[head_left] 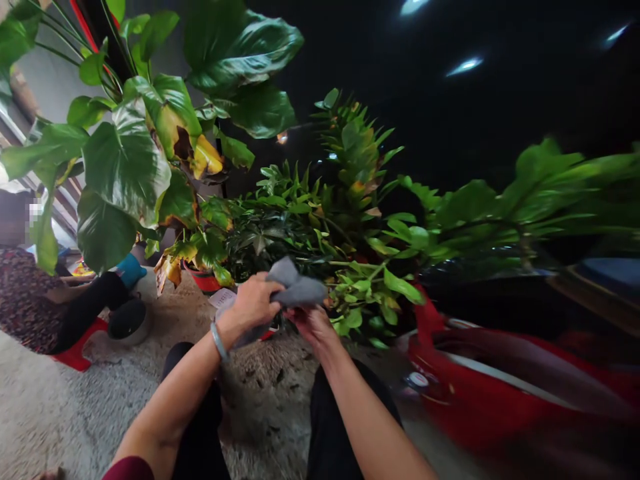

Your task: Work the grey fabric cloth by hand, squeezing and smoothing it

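A crumpled grey cloth (299, 288) is bunched in my left hand (254, 298), whose thumb and fingers press on its left side. My left wrist wears a pale bangle (219, 341). Just below the cloth's right part is my right hand (314, 328), palm turned up and fingers curled in. The cloth hides its fingertips, so I cannot make out what they pinch. Leafy green plants (357, 293) stand right behind both hands. A white printed tag (222, 298) shows beside my left hand.
A large-leaved potted plant (127, 157) with yellowed leaves rises at left, in a red pot (204, 280). On a red stool (80, 347) sits another person (30, 293), near a grey bucket (130, 321). A blurred red bag (465, 380) lies at right on the concrete floor (125, 407).
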`<state>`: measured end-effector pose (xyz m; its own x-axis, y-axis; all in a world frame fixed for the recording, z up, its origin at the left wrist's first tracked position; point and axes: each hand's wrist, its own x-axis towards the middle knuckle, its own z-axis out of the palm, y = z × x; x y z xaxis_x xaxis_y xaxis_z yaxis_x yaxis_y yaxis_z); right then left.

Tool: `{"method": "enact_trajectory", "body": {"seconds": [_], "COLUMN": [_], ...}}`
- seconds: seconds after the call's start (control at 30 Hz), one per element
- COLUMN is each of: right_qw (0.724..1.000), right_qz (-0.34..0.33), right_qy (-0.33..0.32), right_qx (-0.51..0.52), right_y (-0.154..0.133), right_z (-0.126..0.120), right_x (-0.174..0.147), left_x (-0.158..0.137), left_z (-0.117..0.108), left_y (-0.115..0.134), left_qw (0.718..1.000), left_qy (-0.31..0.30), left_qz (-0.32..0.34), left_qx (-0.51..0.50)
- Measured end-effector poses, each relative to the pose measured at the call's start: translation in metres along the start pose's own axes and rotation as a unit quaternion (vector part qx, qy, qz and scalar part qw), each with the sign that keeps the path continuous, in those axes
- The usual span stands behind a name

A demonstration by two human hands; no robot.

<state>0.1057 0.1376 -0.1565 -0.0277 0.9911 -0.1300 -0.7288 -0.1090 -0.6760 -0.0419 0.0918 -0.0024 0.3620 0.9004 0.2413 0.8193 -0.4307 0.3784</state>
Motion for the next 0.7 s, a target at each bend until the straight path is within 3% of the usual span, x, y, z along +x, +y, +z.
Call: {"method": "enact_trajectory", "body": {"seconds": [0.03, 0.1, 0.23, 0.3, 0.4, 0.5, 0.57, 0.63, 0.7], "right_qw": [1.0, 1.0, 1.0, 0.999, 0.999, 0.998, 0.998, 0.998, 0.998], "right_qz": [0.001, 0.007, 0.024, 0.029, 0.04, 0.049, 0.052, 0.054, 0.058], "right_qy": [0.008, 0.014, 0.001, -0.002, 0.01, 0.028, 0.033, 0.031, 0.026], "right_qx": [-0.003, -0.011, -0.018, -0.013, -0.013, -0.021, -0.021, -0.02, -0.021], "right_y": [0.001, 0.002, 0.0, -0.001, 0.0, 0.004, 0.005, 0.005, 0.003], "right_z": [-0.002, -0.003, 0.0, 0.002, 0.002, -0.002, -0.004, -0.003, -0.001], "right_x": [0.002, 0.004, 0.001, -0.001, -0.002, 0.0, 0.002, 0.003, 0.001], "left_x": [-0.009, -0.022, -0.009, 0.009, 0.015, -0.017, -0.045, -0.062, -0.06], "left_z": [0.0, -0.009, -0.034, -0.034, -0.014, 0.002, -0.004, -0.024, -0.049], "left_y": [0.001, 0.006, 0.019, 0.018, 0.004, -0.011, -0.017, -0.024, -0.037], "left_qw": [0.999, 0.999, 0.988, 0.982, 0.993, 0.998, 0.994, 0.986, 0.974], "left_qy": [-0.03, -0.018, 0.132, 0.167, 0.101, -0.016, -0.027, 0.041, 0.161], "left_qz": [-0.007, -0.01, 0.03, 0.049, 0.035, 0.003, 0.002, 0.004, -0.022], "left_qx": [-0.006, -0.038, -0.074, -0.066, -0.045, -0.058, -0.109, -0.159, -0.159]}}
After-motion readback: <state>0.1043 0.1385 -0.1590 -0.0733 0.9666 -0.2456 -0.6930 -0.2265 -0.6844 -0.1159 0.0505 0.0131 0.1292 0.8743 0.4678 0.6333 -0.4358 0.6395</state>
